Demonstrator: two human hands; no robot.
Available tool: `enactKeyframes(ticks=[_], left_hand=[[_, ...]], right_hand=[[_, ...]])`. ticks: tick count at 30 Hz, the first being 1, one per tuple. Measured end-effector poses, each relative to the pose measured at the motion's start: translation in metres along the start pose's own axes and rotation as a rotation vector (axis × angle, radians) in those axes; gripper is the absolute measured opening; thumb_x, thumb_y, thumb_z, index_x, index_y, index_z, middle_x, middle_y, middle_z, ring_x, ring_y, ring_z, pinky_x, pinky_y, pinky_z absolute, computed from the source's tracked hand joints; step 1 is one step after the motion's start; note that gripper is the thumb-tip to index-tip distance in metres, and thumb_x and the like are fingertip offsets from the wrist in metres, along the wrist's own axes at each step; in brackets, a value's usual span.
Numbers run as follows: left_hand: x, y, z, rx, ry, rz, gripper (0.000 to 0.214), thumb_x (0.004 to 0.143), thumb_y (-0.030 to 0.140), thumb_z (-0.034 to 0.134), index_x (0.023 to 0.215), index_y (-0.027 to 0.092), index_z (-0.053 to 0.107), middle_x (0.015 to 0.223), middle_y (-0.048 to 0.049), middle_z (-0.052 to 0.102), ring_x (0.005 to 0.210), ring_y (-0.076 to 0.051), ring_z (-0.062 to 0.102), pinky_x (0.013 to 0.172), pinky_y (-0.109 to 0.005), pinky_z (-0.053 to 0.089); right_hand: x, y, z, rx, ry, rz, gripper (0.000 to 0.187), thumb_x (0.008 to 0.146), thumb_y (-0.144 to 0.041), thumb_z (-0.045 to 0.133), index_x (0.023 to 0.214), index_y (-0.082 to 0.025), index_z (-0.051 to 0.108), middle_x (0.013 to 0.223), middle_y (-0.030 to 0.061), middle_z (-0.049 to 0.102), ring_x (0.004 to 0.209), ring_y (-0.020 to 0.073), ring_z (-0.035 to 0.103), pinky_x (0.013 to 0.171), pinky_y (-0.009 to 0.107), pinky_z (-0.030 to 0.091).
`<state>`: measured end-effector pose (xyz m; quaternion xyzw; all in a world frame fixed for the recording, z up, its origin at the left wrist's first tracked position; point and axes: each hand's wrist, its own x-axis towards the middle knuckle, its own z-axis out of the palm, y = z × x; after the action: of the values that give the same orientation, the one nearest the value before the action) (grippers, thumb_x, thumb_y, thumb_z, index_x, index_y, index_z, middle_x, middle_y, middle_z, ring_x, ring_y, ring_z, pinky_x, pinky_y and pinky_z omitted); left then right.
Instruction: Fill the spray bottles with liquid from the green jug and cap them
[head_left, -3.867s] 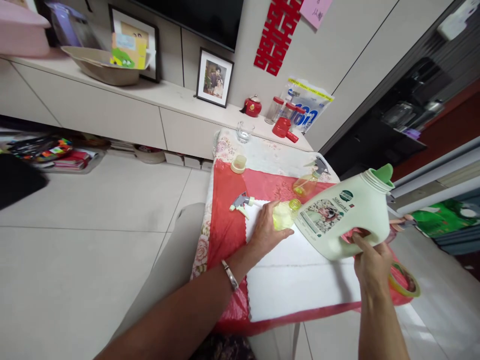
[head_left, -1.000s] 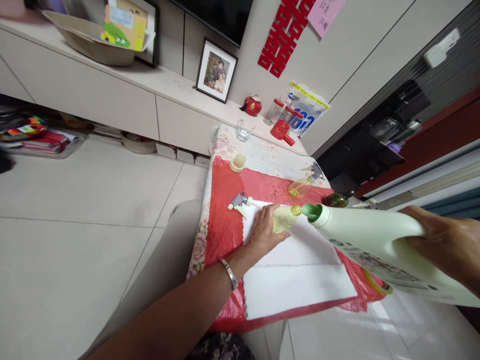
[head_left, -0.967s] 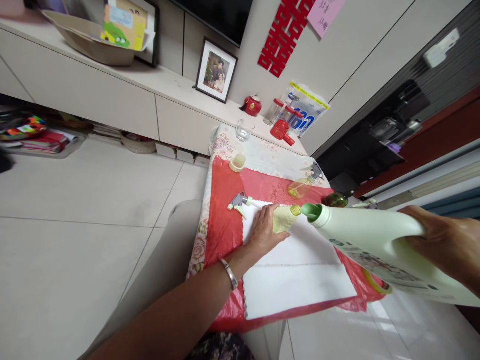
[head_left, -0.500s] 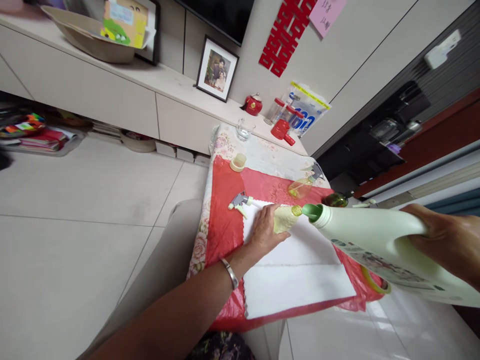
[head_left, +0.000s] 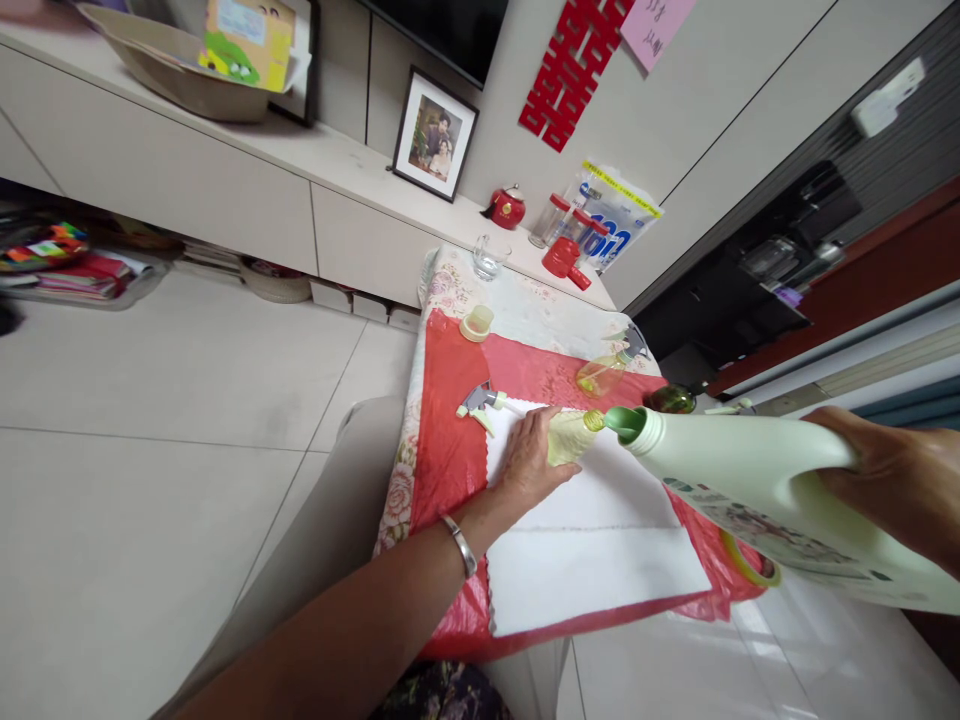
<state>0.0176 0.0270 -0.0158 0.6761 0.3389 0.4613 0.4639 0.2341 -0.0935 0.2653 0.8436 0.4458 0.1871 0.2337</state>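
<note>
Wrapped round a small yellowish spray bottle (head_left: 568, 440) with its top off is my left hand (head_left: 531, 455), over a white cloth (head_left: 600, 580). My right hand (head_left: 892, 480) grips the handle of a large pale green jug (head_left: 735, 450), tilted with its mouth to the left. The jug's green spout (head_left: 624, 423) meets or nearly meets the bottle's neck; whether liquid is flowing I cannot make out. A grey and pale green trigger spray head (head_left: 481, 403) lies left of my left hand. Farther back sits a pale jug cap (head_left: 476, 323).
A second spray bottle (head_left: 600, 377) stands at the back right, near a dark green bottle (head_left: 673, 399). A glass cup (head_left: 490, 258) is at the table's far edge. Yellow tape (head_left: 750, 562) lies at the right on red plastic sheeting (head_left: 454, 450). A cabinet (head_left: 375, 240) runs behind.
Both hands, the spray bottle and the tilted jug keep almost the same positions. Only a very slight shift of the view shows.
</note>
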Motion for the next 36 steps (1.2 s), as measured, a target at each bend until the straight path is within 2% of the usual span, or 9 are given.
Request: enactKeyframes(ticks=[7, 17, 27, 31, 36], left_hand=[[0.0, 0.0, 0.0, 0.013, 0.005, 0.002, 0.086, 0.06, 0.016, 0.087, 0.133, 0.022, 0.043, 0.133, -0.0119, 0.054, 0.128, -0.033, 0.051, 0.111, -0.051, 0.041], [0.0, 0.002, -0.001, 0.0, -0.005, -0.005, 0.085, 0.062, 0.016, 0.086, 0.134, 0.023, 0.042, 0.134, -0.0111, 0.053, 0.129, -0.033, 0.05, 0.112, -0.052, 0.04], [0.0, 0.002, -0.001, -0.004, -0.004, 0.005, 0.085, 0.062, 0.016, 0.086, 0.134, 0.022, 0.042, 0.134, -0.0114, 0.053, 0.129, -0.033, 0.05, 0.112, -0.052, 0.04], [0.0, 0.002, 0.0, -0.004, -0.002, -0.005, 0.084, 0.062, 0.016, 0.086, 0.134, 0.022, 0.042, 0.134, -0.0115, 0.053, 0.129, -0.033, 0.05, 0.112, -0.052, 0.04], [0.0, 0.001, 0.0, 0.0, 0.002, -0.002, 0.084, 0.062, 0.016, 0.086, 0.133, 0.023, 0.042, 0.133, -0.0107, 0.053, 0.129, -0.033, 0.05, 0.111, -0.052, 0.041]], right_hand=[[-0.004, -0.011, -0.011, 0.007, -0.027, 0.01, 0.036, 0.075, -0.047, 0.057, 0.11, -0.05, 0.061, 0.076, -0.0037, 0.066, 0.071, 0.0249, 0.065, 0.058, 0.031, 0.042], [-0.004, -0.008, -0.011, -0.002, 0.012, -0.025, 0.034, 0.076, -0.045, 0.056, 0.109, -0.047, 0.064, 0.073, -0.0009, 0.065, 0.065, 0.0259, 0.063, 0.056, 0.032, 0.042], [-0.007, -0.017, -0.017, 0.021, -0.015, 0.003, 0.035, 0.075, -0.045, 0.056, 0.109, -0.048, 0.063, 0.076, -0.0016, 0.066, 0.07, 0.0263, 0.065, 0.059, 0.032, 0.043], [-0.008, -0.019, -0.022, 0.008, -0.069, 0.01, 0.036, 0.075, -0.045, 0.055, 0.11, -0.047, 0.062, 0.075, -0.0019, 0.065, 0.069, 0.0256, 0.064, 0.059, 0.032, 0.042], [-0.008, -0.019, -0.022, -0.002, -0.047, 0.01, 0.035, 0.073, -0.047, 0.056, 0.108, -0.047, 0.063, 0.075, -0.0016, 0.066, 0.069, 0.0271, 0.064, 0.058, 0.032, 0.042]])
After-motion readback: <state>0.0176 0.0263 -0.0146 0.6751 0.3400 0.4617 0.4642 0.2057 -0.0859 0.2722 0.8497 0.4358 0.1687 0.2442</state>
